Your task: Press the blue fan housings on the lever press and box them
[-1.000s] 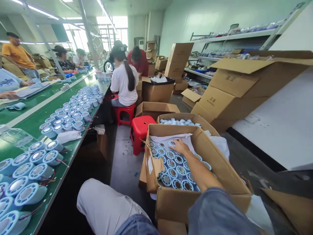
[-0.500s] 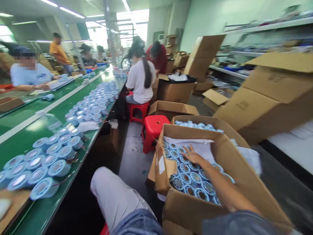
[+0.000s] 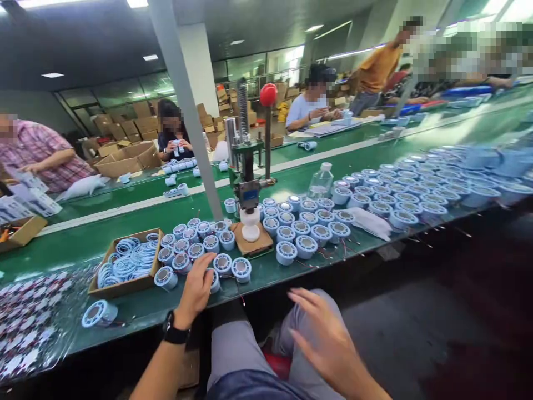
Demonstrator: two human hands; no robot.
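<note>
Near the front edge of the shiny green surface (image 3: 144, 316), this person's left hand (image 3: 197, 286) is at a light-blue plastic cylinder with a slotted rim (image 3: 215, 282), can't tell if it's actually gripping. Well apart from it, the right hand (image 3: 318, 328) hangs over the lap (image 3: 237, 350), blurry, fingers spread, nothing in it. More cylinders (image 3: 306, 244) flank a green metal hand press (image 3: 250, 194); a brown cardboard tray (image 3: 125, 285) of light-blue rings (image 3: 127, 264) sits farther left, back from that edge.

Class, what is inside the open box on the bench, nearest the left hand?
The cardboard box holds a heap of overlapping light-blue rings. Whatever lies beneath the top ones is covered and cannot be seen.
</note>
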